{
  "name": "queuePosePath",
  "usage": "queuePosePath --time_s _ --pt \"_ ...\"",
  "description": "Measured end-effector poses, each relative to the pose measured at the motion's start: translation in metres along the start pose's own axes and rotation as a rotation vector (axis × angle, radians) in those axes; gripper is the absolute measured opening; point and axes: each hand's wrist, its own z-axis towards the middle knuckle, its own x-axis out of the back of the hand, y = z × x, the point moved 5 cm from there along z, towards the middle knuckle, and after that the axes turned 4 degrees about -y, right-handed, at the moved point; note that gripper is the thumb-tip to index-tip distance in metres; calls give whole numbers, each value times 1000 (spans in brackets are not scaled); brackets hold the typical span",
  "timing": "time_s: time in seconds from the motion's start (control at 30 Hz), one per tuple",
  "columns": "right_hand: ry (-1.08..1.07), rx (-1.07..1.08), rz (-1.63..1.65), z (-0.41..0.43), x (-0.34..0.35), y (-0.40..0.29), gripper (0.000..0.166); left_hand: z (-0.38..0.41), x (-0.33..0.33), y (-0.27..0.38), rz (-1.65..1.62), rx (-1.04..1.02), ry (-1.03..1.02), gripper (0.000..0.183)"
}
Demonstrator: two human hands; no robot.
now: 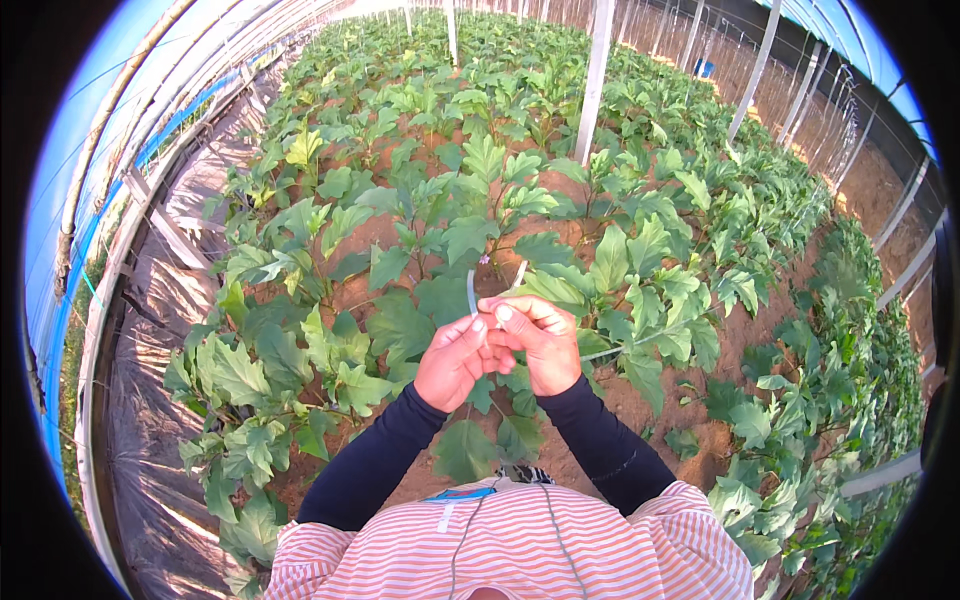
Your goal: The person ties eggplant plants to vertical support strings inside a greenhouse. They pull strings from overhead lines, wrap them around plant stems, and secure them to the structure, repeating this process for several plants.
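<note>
My left hand (454, 361) and my right hand (549, 346) meet in front of my chest, fingertips touching. Both pinch a pale, narrow plastic strip (472, 291), one end of which sticks up above the fingers. A second pale piece (519, 276) shows just behind my right hand; whether it is the same strip cannot be told. Another pale length (604, 352) runs off to the right among the leaves. Beneath and around my hands grow leafy eggplant plants (401, 326), with a small purple flower (484, 259) just beyond my fingers.
Whitish posts (596, 82) rise among the plant rows, with more along the right side. A curved greenhouse frame (94, 360) with blue sheeting borders the left, beside a strip of brown ground cover (161, 480). Hanging strings (847, 112) line the right. Bare soil (780, 322) separates the rows.
</note>
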Motion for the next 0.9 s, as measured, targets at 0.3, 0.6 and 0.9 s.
queuePosePath --time_s 0.3,0.6,0.9 --pt "99 782 -148 19 53 -296 13 -35 97 137 -125 -401 254 23" --pt "764 1523 -1801 101 -30 -567 16 -131 111 334 -87 -1073 376 26" --pt "-121 620 -2183 205 -72 -549 18 152 -198 290 542 -745 -237 43"
